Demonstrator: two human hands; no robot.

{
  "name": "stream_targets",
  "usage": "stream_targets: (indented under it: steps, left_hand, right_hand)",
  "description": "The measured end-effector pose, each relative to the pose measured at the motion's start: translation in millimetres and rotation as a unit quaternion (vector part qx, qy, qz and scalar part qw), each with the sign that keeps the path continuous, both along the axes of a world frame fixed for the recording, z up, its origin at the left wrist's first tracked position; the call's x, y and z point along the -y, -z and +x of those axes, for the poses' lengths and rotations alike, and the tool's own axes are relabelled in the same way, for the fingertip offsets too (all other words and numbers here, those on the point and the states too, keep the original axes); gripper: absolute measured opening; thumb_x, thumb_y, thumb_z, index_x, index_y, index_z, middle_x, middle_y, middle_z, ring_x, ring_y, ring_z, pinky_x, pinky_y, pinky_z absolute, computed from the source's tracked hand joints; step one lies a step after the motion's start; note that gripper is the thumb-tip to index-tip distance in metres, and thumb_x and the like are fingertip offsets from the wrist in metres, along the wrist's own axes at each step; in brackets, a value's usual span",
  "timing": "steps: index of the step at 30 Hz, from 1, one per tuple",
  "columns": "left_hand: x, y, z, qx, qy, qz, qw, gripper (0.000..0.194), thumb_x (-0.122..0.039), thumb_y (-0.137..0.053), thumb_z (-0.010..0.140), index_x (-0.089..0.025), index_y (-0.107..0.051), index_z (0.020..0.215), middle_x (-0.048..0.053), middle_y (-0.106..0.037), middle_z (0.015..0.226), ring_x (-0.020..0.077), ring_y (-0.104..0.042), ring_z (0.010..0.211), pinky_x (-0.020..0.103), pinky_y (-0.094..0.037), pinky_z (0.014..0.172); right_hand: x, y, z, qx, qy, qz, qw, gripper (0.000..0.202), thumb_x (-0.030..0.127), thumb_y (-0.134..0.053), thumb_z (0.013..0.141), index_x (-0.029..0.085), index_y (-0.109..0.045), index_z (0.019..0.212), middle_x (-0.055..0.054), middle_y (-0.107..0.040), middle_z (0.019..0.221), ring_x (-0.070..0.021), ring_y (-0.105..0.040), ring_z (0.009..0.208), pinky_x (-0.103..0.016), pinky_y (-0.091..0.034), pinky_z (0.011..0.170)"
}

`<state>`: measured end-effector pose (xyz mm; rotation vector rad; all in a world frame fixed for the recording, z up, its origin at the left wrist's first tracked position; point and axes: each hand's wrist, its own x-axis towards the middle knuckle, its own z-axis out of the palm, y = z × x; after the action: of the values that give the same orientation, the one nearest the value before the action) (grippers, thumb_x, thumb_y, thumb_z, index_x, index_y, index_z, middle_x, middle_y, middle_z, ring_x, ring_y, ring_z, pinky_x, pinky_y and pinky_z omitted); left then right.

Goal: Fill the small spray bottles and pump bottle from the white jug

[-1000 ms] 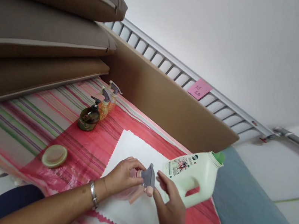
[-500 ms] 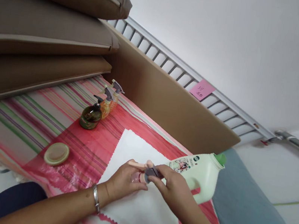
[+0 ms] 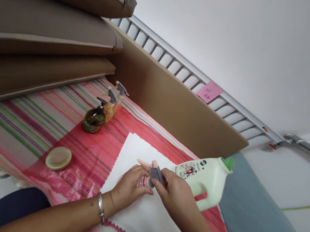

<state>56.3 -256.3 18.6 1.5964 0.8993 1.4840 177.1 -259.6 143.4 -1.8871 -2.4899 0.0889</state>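
Observation:
My left hand [image 3: 129, 185] is wrapped round a small clear pinkish bottle [image 3: 142, 181], mostly hidden by the fingers. The fingers of my right hand [image 3: 172, 189] pinch a grey spray head [image 3: 157, 172] with a peach trigger and nozzle, at the bottle's neck. Both hands are above a white cloth [image 3: 134, 150] with zigzag edges. Just beyond my right hand a pale green jug [image 3: 214, 180] with a green spout lies tilted on its side.
Two amber spray bottles [image 3: 110, 111] and a dark green pump bottle [image 3: 94, 119] stand at the back left. A round lid [image 3: 59, 158] lies on the striped cloth [image 3: 34, 112]. Stacked cushions [image 3: 46, 20] rise at the left; a brown board [image 3: 172, 99] stands behind.
The spray head has turned between my right fingers, so its nozzle and trigger point differently and more of its grey body shows. My left hand has stayed round the bottle.

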Motion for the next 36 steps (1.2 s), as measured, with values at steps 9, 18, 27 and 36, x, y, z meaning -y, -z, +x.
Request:
stream_targets:
  steps: [9, 18, 27, 36]
  left_hand:
    - [7, -6.5, 1, -0.041, -0.027, -0.024, 0.998, 0.044, -0.027, -0.08, 0.059, -0.018, -0.056, 0.095, 0.005, -0.062, 0.099, 0.0235, -0.054, 0.095, 0.036, -0.041, 0.085]
    - [-6, -6.8, -12, -0.061, 0.087, 0.012, 0.994, 0.018, -0.029, -0.061, 0.08, -0.019, -0.062, 0.095, 0.005, -0.064, 0.098, 0.0209, -0.055, 0.097, 0.034, -0.039, 0.088]
    - [-7, -8.7, -14, -0.066, 0.106, -0.016, 0.992, 0.019, -0.032, -0.059, 0.079, -0.018, -0.062, 0.092, 0.004, -0.065, 0.092, 0.0203, -0.057, 0.089, 0.031, -0.041, 0.082]
    - [-11, -6.7, -13, -0.014, 0.103, -0.091, 0.99, 0.035, -0.032, -0.073, 0.065, -0.016, -0.061, 0.094, 0.004, -0.065, 0.093, 0.0212, -0.057, 0.088, 0.03, -0.043, 0.078]
  right_hand:
    - [-3, -6.0, -8, -0.023, 0.023, -0.037, 0.999, 0.016, 0.031, -0.049, 0.08, 0.021, -0.05, 0.069, 0.0, -0.061, 0.065, -0.0149, -0.052, 0.058, -0.024, -0.029, 0.053]
    - [-3, -4.9, -6, -0.027, 0.022, -0.037, 0.999, 0.016, 0.031, -0.049, 0.08, 0.021, -0.049, 0.068, 0.001, -0.06, 0.063, -0.0145, -0.051, 0.057, -0.024, -0.029, 0.053]
    - [-3, -4.4, -11, -0.019, 0.018, -0.041, 0.999, 0.015, 0.03, -0.049, 0.08, 0.021, -0.049, 0.067, 0.0, -0.06, 0.064, -0.0147, -0.051, 0.057, -0.024, -0.028, 0.053]
    - [-4, -4.3, -11, -0.022, 0.02, -0.052, 0.998, 0.012, 0.029, -0.049, 0.08, 0.021, -0.052, 0.071, -0.001, -0.062, 0.066, -0.0155, -0.053, 0.059, -0.024, -0.029, 0.054]
